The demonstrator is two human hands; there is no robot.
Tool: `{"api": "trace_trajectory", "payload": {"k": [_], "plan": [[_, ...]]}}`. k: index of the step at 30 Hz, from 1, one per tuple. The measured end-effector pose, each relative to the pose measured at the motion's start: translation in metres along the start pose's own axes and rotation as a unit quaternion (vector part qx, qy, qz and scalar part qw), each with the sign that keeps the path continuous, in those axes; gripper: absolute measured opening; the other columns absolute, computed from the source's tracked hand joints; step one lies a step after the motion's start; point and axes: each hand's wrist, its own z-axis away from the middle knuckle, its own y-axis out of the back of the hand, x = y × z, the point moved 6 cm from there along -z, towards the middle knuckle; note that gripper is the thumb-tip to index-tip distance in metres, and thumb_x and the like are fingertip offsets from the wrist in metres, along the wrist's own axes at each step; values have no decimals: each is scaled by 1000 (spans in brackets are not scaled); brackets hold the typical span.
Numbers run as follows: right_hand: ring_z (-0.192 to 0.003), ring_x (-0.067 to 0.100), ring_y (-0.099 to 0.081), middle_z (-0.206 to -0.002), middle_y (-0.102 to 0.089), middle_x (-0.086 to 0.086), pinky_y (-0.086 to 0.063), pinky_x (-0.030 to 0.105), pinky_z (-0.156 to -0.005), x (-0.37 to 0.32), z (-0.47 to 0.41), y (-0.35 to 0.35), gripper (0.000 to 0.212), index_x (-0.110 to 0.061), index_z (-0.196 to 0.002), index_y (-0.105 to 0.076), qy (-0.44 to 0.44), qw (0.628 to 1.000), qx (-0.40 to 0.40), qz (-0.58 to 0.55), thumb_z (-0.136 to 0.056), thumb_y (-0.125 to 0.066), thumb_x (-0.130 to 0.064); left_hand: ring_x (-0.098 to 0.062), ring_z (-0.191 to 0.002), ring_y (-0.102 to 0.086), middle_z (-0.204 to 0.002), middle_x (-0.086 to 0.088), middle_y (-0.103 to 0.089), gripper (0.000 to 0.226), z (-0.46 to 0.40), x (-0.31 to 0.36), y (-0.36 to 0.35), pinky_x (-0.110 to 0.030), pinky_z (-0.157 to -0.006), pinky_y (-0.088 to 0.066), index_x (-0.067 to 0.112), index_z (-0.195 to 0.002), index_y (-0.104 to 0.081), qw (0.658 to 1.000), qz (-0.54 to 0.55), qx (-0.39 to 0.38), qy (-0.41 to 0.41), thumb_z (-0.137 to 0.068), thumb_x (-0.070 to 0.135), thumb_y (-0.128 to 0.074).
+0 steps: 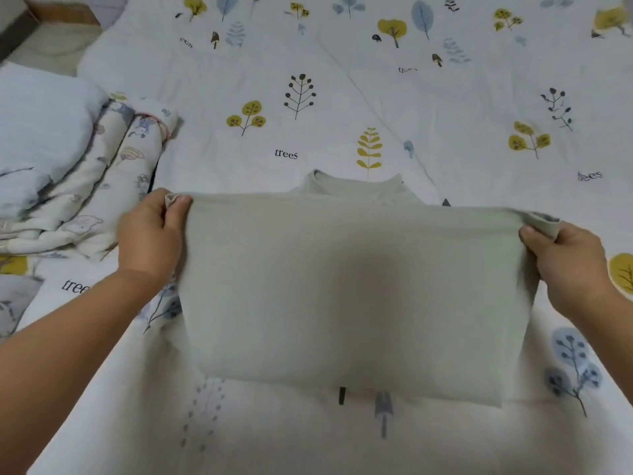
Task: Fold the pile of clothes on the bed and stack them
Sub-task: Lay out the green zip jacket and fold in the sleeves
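A pale grey-green shirt (342, 286) lies in front of me on the bed, its near part lifted and folded toward the collar, which shows at the far side. My left hand (150, 234) pinches the left corner of the raised edge. My right hand (565, 258) pinches the right corner. The raised edge is stretched taut between both hands. To the left sits a stack of folded clothes (102, 186) with a cartoon print, next to a pale blue folded piece (41, 132).
The bed is covered by a white sheet (376, 97) printed with trees and leaves. A brown piece of furniture (44, 18) shows past the bed's far left corner.
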Motion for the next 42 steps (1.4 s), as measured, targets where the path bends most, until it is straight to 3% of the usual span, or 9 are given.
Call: {"api": "trace_trajectory", "payload": {"k": [3,8,13,17,21,29,34,39,42], "plan": [[-85,16,-48,-90,-58,3,-39,25,-72,-14,-27,-16,16,-4,-103,-65,20,999,20,32,-91,-55,-10,-30,-69,-45,-66,-19,-49,35,-28,2,-18,-33,-60,-22,-3,-76,-49,998,-57,-4,-16,-97,25,-45],[-93,21,-54,-94,-58,8,-37,27,-79,-23,-66,-37,25,1,-104,-63,20,988,64,140,-91,-53,-17,-37,-76,-49,-86,-29,-60,33,-58,5,-50,-34,-64,-26,-1,-84,-52,991,-135,-7,-13,-97,28,-44],[-138,31,-22,-149,-25,17,-23,41,-110,-52,-40,-62,64,-10,-145,-25,40,961,93,258,-87,-51,-15,-38,-135,-26,-145,-25,-32,67,-46,25,-86,-51,-107,-23,5,-146,-19,973,-200,-85,75,-95,40,-45],[-145,28,1,-158,-2,14,-2,54,-113,-56,38,-131,66,-19,-150,-15,234,881,-30,411,-91,-33,-43,-34,-144,2,-157,-14,-3,83,32,59,-125,-56,-112,-1,18,-150,-9,938,-237,-206,-145,-82,66,-10],[-143,24,19,-157,18,-1,10,58,-110,9,40,-160,69,-33,-148,8,169,800,-180,547,-90,-14,-63,-30,-145,10,-158,-3,9,87,54,20,-156,-54,-112,5,33,-140,16,884,-310,-295,-187,-66,78,18],[-144,22,17,-157,17,-6,10,53,-112,25,21,-161,65,-37,-147,10,124,815,-219,523,-92,-16,-61,-27,-144,15,-156,-1,18,73,39,15,-174,-48,-115,6,33,-145,17,857,-347,-341,-171,-81,68,4],[-142,33,-16,-153,-20,19,-14,48,-114,-21,36,-111,58,-8,-143,-32,188,904,-84,375,-90,-55,-17,-31,-145,7,-158,-6,9,67,48,56,-154,-53,-113,2,24,-150,1,887,-302,-295,-184,-95,53,-26],[-121,35,-43,-136,-42,17,-36,42,-98,10,70,-51,67,-9,-142,-29,-100,970,-34,221,-86,-61,-24,-31,-123,-52,-138,-11,-50,63,98,87,-156,-59,-93,-40,16,-132,-51,863,-264,-331,-275,-81,46,-32],[-91,28,-55,-111,-59,10,-42,32,-70,33,77,-45,54,-6,-126,-46,-192,967,-54,156,-82,-65,-31,-30,-136,-36,-150,-9,-32,75,114,91,-163,-55,-106,-20,18,-142,-38,841,-260,-387,-274,-78,52,-14]]}}
